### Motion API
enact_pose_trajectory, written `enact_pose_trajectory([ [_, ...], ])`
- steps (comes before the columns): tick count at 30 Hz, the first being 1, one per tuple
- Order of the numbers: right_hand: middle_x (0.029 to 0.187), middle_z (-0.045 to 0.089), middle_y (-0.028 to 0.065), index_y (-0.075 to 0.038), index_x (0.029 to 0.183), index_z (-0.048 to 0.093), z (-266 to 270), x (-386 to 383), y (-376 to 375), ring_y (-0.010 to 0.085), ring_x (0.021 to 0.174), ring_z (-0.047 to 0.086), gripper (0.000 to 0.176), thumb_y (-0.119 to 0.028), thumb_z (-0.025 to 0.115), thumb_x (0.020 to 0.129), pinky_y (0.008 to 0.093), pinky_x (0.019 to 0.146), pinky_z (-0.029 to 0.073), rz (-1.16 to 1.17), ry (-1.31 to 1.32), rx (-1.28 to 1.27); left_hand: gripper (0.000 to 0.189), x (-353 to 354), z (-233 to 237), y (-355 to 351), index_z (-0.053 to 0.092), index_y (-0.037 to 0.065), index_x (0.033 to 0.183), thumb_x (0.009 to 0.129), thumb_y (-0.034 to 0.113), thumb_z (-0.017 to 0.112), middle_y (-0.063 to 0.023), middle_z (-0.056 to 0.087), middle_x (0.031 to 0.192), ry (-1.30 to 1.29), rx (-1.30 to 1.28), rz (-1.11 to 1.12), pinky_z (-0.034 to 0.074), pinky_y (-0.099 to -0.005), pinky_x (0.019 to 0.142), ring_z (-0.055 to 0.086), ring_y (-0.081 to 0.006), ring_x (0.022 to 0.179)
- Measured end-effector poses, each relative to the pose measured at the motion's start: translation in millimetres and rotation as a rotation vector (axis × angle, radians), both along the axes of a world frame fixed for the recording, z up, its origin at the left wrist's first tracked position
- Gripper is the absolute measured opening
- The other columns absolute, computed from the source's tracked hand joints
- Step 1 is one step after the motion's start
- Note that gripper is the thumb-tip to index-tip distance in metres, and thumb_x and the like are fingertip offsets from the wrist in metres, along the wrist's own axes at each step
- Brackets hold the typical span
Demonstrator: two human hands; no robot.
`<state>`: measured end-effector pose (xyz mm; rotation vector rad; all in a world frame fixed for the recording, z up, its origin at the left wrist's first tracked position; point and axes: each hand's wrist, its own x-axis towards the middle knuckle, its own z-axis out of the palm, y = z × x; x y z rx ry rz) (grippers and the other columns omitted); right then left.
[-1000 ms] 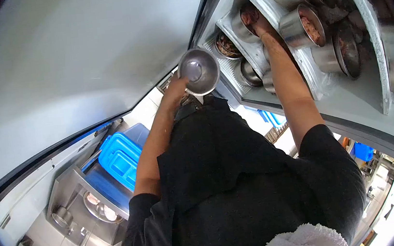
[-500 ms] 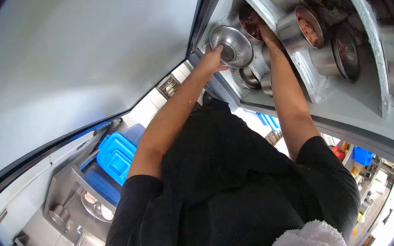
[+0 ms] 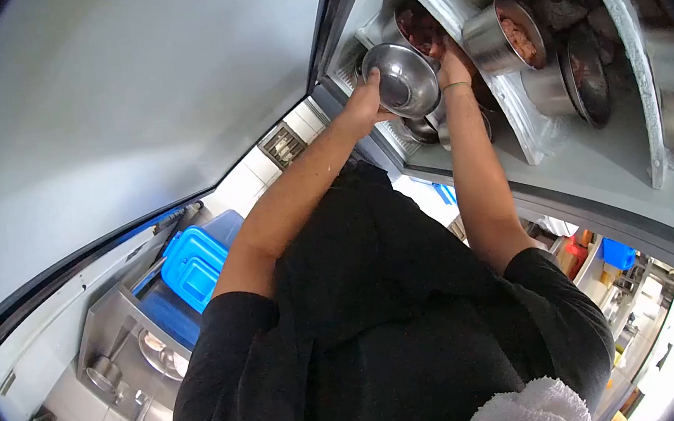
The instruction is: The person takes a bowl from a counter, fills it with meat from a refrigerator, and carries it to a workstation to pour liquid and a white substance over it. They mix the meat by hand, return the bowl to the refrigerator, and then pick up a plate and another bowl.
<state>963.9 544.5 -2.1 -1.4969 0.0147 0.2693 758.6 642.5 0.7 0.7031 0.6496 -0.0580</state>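
Observation:
My left hand (image 3: 366,105) holds a shiny round metal bowl (image 3: 404,82) by its rim, tilted, with nothing seen inside it. Beside the bowl's right edge is my right hand (image 3: 453,64), at a metal pot of dark red meat (image 3: 421,32) on the lower fridge shelf. Its fingers are curled, partly hidden by the bowl and the pot, and a bit of red meat shows at them.
A frosted shelf edge (image 3: 447,11) bears a pot of minced meat (image 3: 518,36) and other metal containers. The fridge door (image 3: 141,91) stands open at the left. Behind it are a blue lidded box (image 3: 194,268) and a sink counter (image 3: 108,320).
My right hand has drawn back from inside the meat pot toward the bowl. The bowl has moved slightly to the right, closer to that hand.

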Motion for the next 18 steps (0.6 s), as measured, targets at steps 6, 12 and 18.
enact_pose_trajectory([
  [6,0.092,0.071,0.0086,-0.006,0.106,0.063,25,-88,14,0.0166,0.066,0.065,0.012,-0.001,0.064,0.095,0.0316,0.061,0.052,0.097,-0.032,0.277,0.065,0,-9,-5,0.031,0.009,0.155,0.11,0.055,0.031,-0.0155,0.054,0.146,-0.059,-0.03,0.053,0.056,-0.057,0.1,0.063,-0.0333,0.125],
  [12,0.106,0.072,0.017,-0.002,0.12,0.062,-6,-106,-7,0.0332,0.095,0.071,0.039,-0.008,0.076,0.083,0.0389,0.086,0.057,0.558,-0.409,-0.582,0.068,-7,-21,0,0.033,0.009,0.155,0.108,0.059,0.031,-0.0134,0.053,0.148,-0.094,-0.003,0.07,0.055,-0.0557,0.102,0.06,-0.0318,0.13],
  [18,0.135,0.062,0.0221,-0.008,0.139,0.059,51,-103,-14,0.0386,0.128,0.057,0.059,-0.015,0.077,0.083,0.0423,0.109,0.046,0.87,-0.475,-0.836,0.071,-34,-23,11,0.039,0.009,0.152,0.106,0.063,0.033,-0.014,0.055,0.146,-0.185,-0.039,0.075,0.055,-0.0524,0.103,0.058,-0.0296,0.132],
])
